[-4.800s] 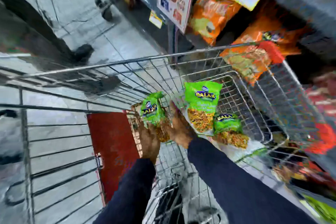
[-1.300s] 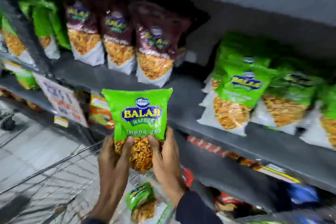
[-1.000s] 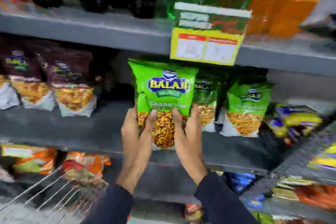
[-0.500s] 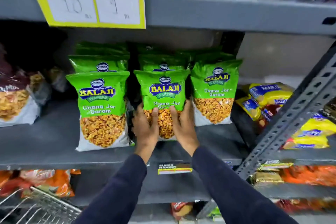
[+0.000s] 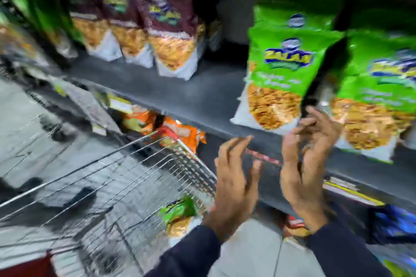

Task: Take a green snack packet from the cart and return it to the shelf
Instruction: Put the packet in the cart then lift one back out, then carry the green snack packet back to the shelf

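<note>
Green snack packets stand upright on the grey shelf point(image 5: 202, 94) at the right: one point(image 5: 283, 74) in front, another point(image 5: 378, 101) to its right, more behind. My left hand point(image 5: 236, 180) and my right hand point(image 5: 308, 159) are both empty, fingers spread, held in front of the shelf edge just below those packets. The right fingertips are close to the front packet's lower corner. The wire cart point(image 5: 135, 177) is at lower left, and one green snack packet point(image 5: 177, 216) lies inside it, left of my left wrist. The view is motion-blurred.
Maroon snack packets point(image 5: 166, 29) stand on the same shelf to the left. Orange packets point(image 5: 180, 132) fill the lower shelf behind the cart's red corner. Blue packets point(image 5: 391, 222) sit at the lower right. Grey tiled floor point(image 5: 27, 132) lies left of the cart.
Both hands have let go of the green packet, which stays on the shelf, and have pulled back and down. The view has swung left, bringing the cart back in.
</note>
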Available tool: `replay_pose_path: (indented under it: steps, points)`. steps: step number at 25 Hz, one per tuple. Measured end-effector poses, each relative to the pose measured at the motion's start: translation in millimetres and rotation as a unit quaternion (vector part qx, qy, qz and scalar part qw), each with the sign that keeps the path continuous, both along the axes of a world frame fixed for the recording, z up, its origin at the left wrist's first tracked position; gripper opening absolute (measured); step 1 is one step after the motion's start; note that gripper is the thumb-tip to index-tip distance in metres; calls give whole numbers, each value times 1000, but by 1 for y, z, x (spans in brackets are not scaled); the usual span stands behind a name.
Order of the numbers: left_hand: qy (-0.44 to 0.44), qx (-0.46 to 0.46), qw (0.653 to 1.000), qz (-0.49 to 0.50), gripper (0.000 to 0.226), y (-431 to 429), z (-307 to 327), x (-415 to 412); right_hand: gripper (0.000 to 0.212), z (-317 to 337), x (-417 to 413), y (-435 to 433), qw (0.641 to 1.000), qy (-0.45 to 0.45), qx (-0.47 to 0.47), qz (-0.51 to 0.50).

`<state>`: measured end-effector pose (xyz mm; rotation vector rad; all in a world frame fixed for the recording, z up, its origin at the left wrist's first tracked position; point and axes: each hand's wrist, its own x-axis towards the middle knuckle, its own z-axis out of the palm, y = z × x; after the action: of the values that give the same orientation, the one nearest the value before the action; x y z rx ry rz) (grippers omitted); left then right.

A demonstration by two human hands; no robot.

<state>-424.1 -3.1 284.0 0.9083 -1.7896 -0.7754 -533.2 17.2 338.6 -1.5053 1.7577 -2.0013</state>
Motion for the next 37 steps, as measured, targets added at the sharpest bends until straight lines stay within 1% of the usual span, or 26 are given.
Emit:
replay_pose_path:
  steps: [2,4,5,6,7,8,9,10,11,12,13,14,16,17,18,19,21,22,25,26,28,29,30,32,35,37]
  points:
    - [75,162,980,82,23,-23,-42,65,36,-25,55,-24,994,-33,66,85]
    - [78,282,932,214,7,-34,-92,120,38,-66,105,-52,977,-32,159,140]
    - [81,358,892,265,3,-34,-115,140,37,-90,125,-64,964,-25,213,156]
    - [89,446,837,305,16,-30,-140,161,39,-115,144,-73,945,-15,279,172]
    - [83,527,781,325,35,-26,-160,178,45,-143,162,-81,913,-10,361,188]
    - [73,598,731,321,57,-17,-178,193,52,-173,176,-85,866,-5,462,194]
    - [79,658,691,290,62,-9,-192,203,59,-199,185,-85,806,13,561,189]
    - [116,706,656,241,58,-3,-206,212,65,-222,189,-83,737,43,649,183]
    - [157,741,624,194,63,0,-219,217,70,-242,190,-81,666,78,719,181]
    - [184,762,599,161,76,0,-229,219,73,-251,190,-79,607,113,765,185]
    - [194,773,588,138,86,1,-240,218,75,-258,189,-79,565,137,790,195]
    - [198,766,600,118,90,0,-254,218,76,-260,187,-81,538,153,802,209]
    - [192,737,638,112,75,-3,-262,215,73,-252,188,-84,515,172,809,224]
    - [199,727,645,126,63,-3,-258,212,69,-249,189,-84,508,175,809,237]
    - [212,717,651,130,53,-2,-257,213,63,-244,189,-85,507,163,806,257]
    - [232,704,658,130,50,-1,-252,214,55,-241,191,-84,515,128,802,274]
    - [247,667,686,154,53,-6,-233,220,39,-229,191,-81,554,10,782,286]
    - [246,634,715,164,54,-12,-223,225,40,-215,191,-79,572,-38,768,286]
    - [255,527,794,161,52,-32,-155,226,69,-155,185,-67,677,-157,658,291]
    - [262,494,815,153,52,-38,-129,221,76,-130,182,-61,714,-175,610,295]
    - [267,412,861,134,54,-46,-72,207,82,-89,170,-52,778,-178,518,307]
    - [262,369,884,120,58,-49,-43,196,76,-73,161,-50,816,-179,460,300]
    - [259,328,903,102,62,-50,-19,186,66,-54,153,-47,842,-179,415,296]
    - [247,266,931,50,66,-49,26,157,57,-17,125,-36,880,-180,352,264]
    - [237,200,950,-29,58,-44,75,98,56,35,72,-8,923,-171,281,199]
    - [222,163,958,-82,47,-35,100,47,65,56,28,17,945,-160,248,141]
